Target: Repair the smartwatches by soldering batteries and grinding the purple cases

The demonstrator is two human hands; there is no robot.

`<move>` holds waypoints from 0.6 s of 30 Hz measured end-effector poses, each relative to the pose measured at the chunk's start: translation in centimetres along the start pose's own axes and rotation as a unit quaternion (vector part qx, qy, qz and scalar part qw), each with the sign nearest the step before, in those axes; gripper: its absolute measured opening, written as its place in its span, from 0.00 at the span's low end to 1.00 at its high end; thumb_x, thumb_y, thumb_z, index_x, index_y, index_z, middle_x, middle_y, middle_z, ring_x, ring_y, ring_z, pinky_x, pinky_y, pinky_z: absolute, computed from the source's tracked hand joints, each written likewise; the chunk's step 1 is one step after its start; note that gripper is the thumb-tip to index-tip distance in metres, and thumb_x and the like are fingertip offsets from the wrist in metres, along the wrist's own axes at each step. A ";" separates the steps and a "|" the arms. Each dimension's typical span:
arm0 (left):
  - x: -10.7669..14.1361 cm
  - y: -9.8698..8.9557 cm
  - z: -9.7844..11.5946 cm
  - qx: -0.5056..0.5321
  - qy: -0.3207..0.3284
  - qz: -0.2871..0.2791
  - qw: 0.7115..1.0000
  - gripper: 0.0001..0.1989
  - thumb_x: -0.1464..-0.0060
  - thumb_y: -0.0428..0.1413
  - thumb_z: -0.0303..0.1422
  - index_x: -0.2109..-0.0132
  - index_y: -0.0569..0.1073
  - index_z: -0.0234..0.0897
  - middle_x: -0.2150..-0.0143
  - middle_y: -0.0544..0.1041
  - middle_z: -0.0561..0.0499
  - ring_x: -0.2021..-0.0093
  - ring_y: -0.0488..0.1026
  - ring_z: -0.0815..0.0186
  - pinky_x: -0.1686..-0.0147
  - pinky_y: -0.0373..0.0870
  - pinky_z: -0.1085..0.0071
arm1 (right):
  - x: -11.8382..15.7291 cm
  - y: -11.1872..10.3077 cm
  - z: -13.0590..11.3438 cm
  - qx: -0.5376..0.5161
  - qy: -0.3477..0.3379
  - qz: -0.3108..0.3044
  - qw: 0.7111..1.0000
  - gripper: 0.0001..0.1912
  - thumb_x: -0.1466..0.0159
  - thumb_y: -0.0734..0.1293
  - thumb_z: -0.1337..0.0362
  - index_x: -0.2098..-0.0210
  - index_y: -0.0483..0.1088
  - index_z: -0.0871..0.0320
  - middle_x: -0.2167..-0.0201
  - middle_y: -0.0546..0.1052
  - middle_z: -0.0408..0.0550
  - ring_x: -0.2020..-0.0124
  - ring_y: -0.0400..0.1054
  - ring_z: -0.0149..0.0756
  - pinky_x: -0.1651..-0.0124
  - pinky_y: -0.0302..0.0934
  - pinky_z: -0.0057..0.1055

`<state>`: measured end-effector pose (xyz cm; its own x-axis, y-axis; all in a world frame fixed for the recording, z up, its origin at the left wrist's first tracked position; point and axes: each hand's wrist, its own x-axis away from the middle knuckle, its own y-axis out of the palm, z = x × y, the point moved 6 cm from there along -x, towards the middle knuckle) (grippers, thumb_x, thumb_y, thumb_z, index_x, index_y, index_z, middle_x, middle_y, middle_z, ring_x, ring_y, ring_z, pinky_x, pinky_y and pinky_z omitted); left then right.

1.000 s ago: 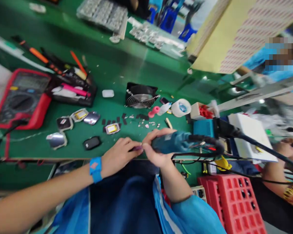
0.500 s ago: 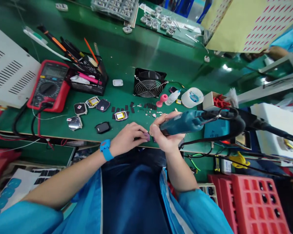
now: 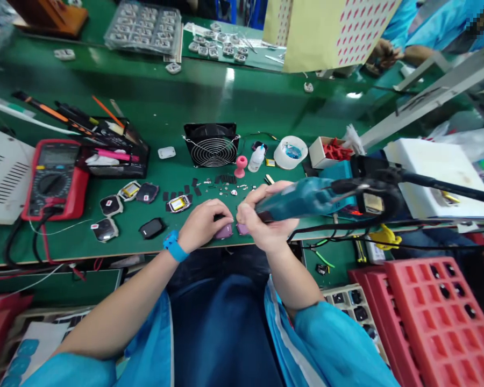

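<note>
My right hand (image 3: 262, 217) is wrapped around a teal, corded electric screwdriver (image 3: 296, 200), which lies across it and points left. The tip is hidden behind my fingers. Close by on the left, my left hand (image 3: 205, 223) has curled fingers on a small purple casing (image 3: 224, 231) at the front edge of the bench. A second purple part (image 3: 242, 230) shows just under my right hand. Left of my left hand lie a dark watch-like case (image 3: 151, 228) and an opened case with a yellow battery (image 3: 179, 203). Small black pads and loose bits lie beyond my hands.
A black fan (image 3: 212, 145) stands behind, with a pink holder (image 3: 241, 166), a white bottle (image 3: 257, 158) and a white tub (image 3: 280, 156) beside it. A red multimeter (image 3: 52, 180) and pen box (image 3: 139, 156) are at left. Red trays (image 3: 421, 277) sit low right; the screwdriver's cable crosses the right.
My view has turned, so the bench items sit further left in it. My fingers have shifted on the purple casing and more of it shows. The screwdriver stays in my right hand.
</note>
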<state>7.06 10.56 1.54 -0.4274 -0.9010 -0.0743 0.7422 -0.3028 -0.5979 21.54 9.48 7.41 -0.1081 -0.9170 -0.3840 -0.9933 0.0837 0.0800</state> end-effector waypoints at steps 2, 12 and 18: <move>-0.9 0.0 -0.2 -0.003 0.002 0.023 1.000 0.09 0.37 0.58 0.33 0.63 0.83 0.39 0.62 0.81 0.49 0.59 0.77 0.61 0.54 0.74 0.64 | 0.0 -1.4 -0.7 -0.005 -0.024 0.025 0.999 0.21 0.37 0.72 0.56 0.51 0.58 0.46 0.73 0.69 0.34 0.78 0.67 0.31 0.70 0.72 0.35; 3.7 0.1 0.8 -0.045 0.066 0.017 0.997 0.15 0.35 0.61 0.35 0.42 0.78 0.42 0.48 0.80 0.47 0.49 0.76 0.59 0.48 0.76 0.61 | 1.5 -3.1 -1.3 -0.064 -0.052 0.039 0.996 0.19 0.34 0.70 0.67 0.53 0.58 0.46 0.74 0.70 0.30 0.80 0.65 0.26 0.75 0.68 0.26; 5.3 0.7 0.9 -0.104 0.109 0.140 0.979 0.07 0.32 0.58 0.33 0.53 0.80 0.38 0.50 0.81 0.45 0.51 0.75 0.60 0.51 0.76 0.61 | 1.5 -0.1 -0.1 -0.103 -0.047 -0.028 0.993 0.20 0.35 0.70 0.69 0.51 0.61 0.41 0.71 0.70 0.31 0.80 0.65 0.25 0.69 0.72 0.29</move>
<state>5.77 5.33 1.41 -0.3394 -0.8455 -0.4121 0.7342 0.0358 -0.6780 21.50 8.05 6.96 -0.0657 -0.8770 -0.4759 -0.9694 -0.0568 0.2386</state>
